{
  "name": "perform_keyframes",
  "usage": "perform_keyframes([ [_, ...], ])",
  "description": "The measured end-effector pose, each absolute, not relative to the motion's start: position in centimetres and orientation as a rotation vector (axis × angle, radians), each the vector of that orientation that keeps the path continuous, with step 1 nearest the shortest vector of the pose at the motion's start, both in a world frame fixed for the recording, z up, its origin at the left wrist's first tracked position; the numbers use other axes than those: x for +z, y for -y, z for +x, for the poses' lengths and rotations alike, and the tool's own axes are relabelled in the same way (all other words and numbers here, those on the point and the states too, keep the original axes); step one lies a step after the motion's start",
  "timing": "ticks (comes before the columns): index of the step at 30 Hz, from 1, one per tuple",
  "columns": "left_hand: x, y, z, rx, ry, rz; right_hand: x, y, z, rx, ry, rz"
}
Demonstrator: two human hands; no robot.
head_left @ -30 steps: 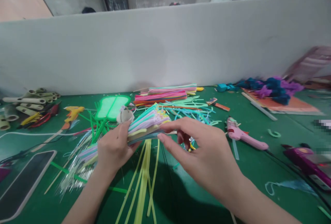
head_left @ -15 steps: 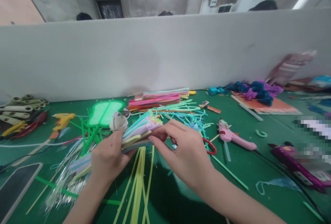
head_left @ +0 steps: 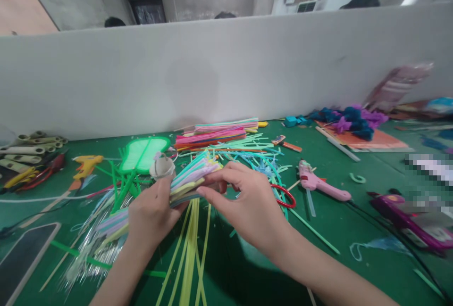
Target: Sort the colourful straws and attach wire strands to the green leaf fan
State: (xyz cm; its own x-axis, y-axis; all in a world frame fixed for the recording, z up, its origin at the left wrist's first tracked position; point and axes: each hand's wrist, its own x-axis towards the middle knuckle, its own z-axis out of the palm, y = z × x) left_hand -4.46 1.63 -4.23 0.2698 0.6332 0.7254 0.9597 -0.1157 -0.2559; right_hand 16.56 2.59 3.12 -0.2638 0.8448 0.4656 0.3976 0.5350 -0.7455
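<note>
Between left hand [head_left: 150, 214], right hand [head_left: 247, 207], pinched strip bundle [head_left: 193, 174]

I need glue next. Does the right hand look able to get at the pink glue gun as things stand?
Probably yes: the pink glue gun lies uncovered on the mat just right of the right hand, though that hand now pinches the foam strip bundle.

the bundle of strips [head_left: 191, 176] sits over the middle of the table [head_left: 354, 230], between the left hand [head_left: 150, 214] and the right hand [head_left: 247, 207], and both hands hold it. behind it lies a stack of strips [head_left: 215, 134], close to the divider wall [head_left: 226, 70] at the back. a glue gun [head_left: 320, 186] lies to the right of the right hand. rolled tubes [head_left: 31, 145] lie far left, and a phone [head_left: 24, 259] lies at the front left.
</note>
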Motion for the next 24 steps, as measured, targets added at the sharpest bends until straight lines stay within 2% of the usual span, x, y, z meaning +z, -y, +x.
perform_keyframes([
  [11,-4.36,-1.72,-4.19,-0.600,1.437,-1.859,2.89,-1.89,16.69,0.263,1.947,-0.876],
  [19,-4.28,-1.67,-4.13,-0.584,1.426,-1.875,3.16,-1.75,16.74,0.204,2.080,-0.746],
  [24,-4.28,-1.67,-4.05,-0.581,1.411,-1.870,3.17,-1.96,16.60,0.358,2.071,-0.804],
])
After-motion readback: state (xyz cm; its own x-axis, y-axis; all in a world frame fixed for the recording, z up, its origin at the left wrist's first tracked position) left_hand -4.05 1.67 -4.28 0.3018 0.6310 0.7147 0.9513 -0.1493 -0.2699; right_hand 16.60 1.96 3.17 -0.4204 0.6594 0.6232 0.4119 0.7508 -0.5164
